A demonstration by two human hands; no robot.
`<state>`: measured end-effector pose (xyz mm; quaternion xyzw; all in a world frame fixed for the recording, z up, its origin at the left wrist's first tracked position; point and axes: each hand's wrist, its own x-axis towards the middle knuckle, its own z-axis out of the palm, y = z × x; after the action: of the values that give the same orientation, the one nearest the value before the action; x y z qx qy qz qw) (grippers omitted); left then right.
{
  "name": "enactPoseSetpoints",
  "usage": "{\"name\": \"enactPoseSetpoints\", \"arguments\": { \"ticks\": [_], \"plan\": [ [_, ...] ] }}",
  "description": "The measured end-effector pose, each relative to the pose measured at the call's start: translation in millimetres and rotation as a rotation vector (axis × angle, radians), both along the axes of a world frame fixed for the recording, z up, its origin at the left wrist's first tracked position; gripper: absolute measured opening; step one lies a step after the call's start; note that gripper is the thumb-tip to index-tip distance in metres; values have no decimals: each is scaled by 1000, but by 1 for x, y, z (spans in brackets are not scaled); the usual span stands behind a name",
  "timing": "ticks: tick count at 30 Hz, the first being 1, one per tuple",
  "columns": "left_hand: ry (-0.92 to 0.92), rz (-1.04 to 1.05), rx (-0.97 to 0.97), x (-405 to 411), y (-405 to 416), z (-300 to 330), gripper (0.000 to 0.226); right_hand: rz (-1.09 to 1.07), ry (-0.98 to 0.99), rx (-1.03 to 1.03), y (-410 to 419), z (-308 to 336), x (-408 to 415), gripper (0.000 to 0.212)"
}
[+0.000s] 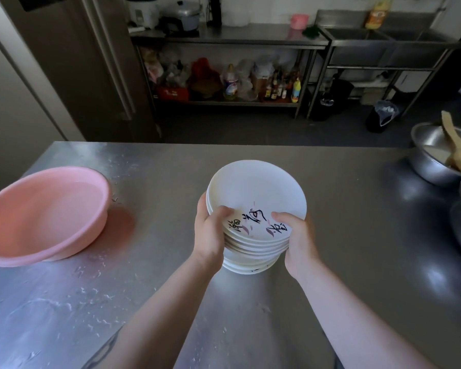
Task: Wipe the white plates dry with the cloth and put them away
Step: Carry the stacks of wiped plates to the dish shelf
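Observation:
A stack of several white plates is held over the middle of the steel table. The top plate has black brush lettering and pink marks near its close edge. My left hand grips the stack's left side, thumb curled over the top rim. My right hand grips the right side, thumb on the top plate as well. The stack tilts slightly away from me. No cloth is in view.
A pink plastic basin with water sits tilted at the table's left. Steel bowls, one with a wooden spoon, stand at the right edge. Water drops spot the near-left tabletop. Beyond the table stand a shelf unit with bottles and a sink.

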<state>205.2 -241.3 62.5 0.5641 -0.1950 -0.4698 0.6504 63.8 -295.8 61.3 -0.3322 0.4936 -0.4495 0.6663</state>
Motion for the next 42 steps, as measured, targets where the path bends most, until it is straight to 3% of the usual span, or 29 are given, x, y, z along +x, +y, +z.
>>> {"name": "enactPoseSetpoints", "arguments": {
  "ticks": [15,24,32,42],
  "plan": [
    [25,57,59,0,11,-3,50,4,56,22,3,-1,4,41],
    [72,53,66,-6,-2,-2,51,2,93,17,-7,4,-1,42],
    [6,34,-8,0,1,12,54,-6,50,-6,-3,20,-3,44],
    [-89,68,-137,3,84,18,66,91,39,-103,70,35,5,65]
  ]
}}
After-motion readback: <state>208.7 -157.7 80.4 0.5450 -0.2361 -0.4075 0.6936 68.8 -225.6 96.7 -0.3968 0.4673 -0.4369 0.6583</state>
